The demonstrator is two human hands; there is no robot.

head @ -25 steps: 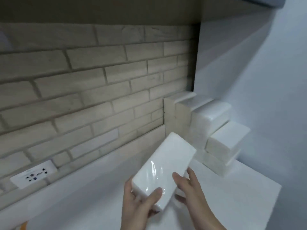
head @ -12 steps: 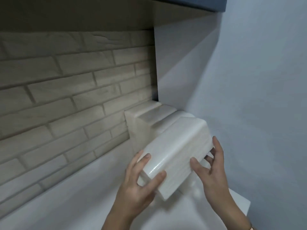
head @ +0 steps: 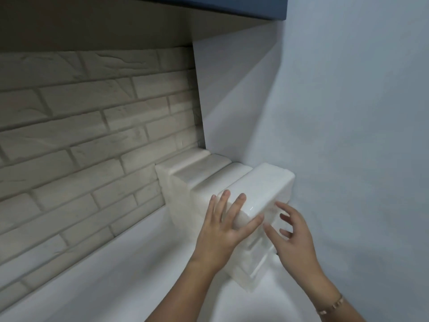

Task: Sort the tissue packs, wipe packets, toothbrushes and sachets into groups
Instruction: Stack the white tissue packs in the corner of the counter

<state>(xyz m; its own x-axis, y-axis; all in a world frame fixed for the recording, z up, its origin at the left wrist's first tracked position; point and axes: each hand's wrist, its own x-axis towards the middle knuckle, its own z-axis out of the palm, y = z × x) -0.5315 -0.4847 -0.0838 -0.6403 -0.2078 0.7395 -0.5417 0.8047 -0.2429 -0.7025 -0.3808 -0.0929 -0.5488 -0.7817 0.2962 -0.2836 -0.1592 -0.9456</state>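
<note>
- The tissue pack (head: 262, 189) is a white, soft-edged rectangular block in glossy clear film with a glint at its near corner. It lies flat on top of the pile in the corner of the table (head: 116, 275), at about 4 o'clock from the middle of the view.
- At its 10 o'clock, more wrapped packs (head: 199, 168) stand in a stepped row against the brick wall (head: 92, 135), their rounded tops matte and cream in the shade.
- The lower packs (head: 253, 263) beneath it show only filmy, creased ends. How many lie there cannot be told.
- The left hand (head: 222, 235) rests on the pack's near end from 7 o'clock, fingers straight and spread over the top, thumb laid along the near face.
- The right hand (head: 292, 238) is at the pack's 5 o'clock, fingers apart and lightly bent, holding nothing. Whether the tips touch the film is unclear.
- A thin metal-look bracelet (head: 330, 306) circles the right wrist.
- The brick is rough and pale, the table smooth white, and the side wall (head: 348, 112) plain.
- The pile's right side is hidden by the right hand.
</note>
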